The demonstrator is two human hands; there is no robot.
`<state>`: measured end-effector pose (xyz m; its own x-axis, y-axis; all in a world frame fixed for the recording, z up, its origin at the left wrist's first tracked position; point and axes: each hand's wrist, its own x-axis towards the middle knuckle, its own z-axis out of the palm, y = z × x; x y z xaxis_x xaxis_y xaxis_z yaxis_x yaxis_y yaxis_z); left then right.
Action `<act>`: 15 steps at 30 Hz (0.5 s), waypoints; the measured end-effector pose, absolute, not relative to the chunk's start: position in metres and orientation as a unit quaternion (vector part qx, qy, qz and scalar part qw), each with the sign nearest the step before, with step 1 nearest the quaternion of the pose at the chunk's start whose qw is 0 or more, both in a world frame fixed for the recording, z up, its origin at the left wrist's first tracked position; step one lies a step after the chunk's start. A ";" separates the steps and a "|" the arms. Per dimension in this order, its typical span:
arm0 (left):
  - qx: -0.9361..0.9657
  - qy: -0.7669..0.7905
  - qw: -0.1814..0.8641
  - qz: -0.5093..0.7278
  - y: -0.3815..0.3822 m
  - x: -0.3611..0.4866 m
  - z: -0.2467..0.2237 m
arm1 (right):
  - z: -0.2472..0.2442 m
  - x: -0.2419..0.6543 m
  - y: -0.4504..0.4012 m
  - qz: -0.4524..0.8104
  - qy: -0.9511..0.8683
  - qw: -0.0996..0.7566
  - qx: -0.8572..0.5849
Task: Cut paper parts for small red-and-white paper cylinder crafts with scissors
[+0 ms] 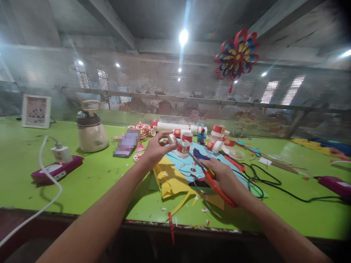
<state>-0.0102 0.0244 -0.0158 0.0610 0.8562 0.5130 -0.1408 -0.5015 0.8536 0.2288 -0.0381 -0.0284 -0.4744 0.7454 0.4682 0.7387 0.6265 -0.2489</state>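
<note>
The left hand (157, 149) pinches a pale ring (171, 139) between the worktop's (109, 197) front and back edges; the right hand (223, 177) grips scissors (215, 186), blades beside it. Trimming seems underway; another snip needs the ring steady.

glossy green tabletop (109, 193), matt yellow paper (175, 180), shiny metal scissor blades (196, 159), smooth orange plastic handles (219, 190)
</note>
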 end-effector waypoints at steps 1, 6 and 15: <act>0.607 0.292 0.404 0.619 0.025 -0.010 -0.016 | -0.029 0.229 -0.037 0.011 -0.859 0.277 -0.430; 0.619 0.271 0.413 0.610 0.024 -0.010 -0.016 | -0.028 0.229 -0.036 0.024 -0.861 0.282 -0.423; 0.626 0.281 0.394 0.612 0.022 -0.008 -0.015 | -0.030 0.227 -0.039 0.007 -0.851 0.286 -0.441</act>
<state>-0.0079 0.0218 -0.0149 0.0935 0.8341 0.5436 -0.1297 -0.5311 0.8373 0.2274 -0.0388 -0.0303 -0.4470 0.7539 0.4814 0.7463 0.6110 -0.2640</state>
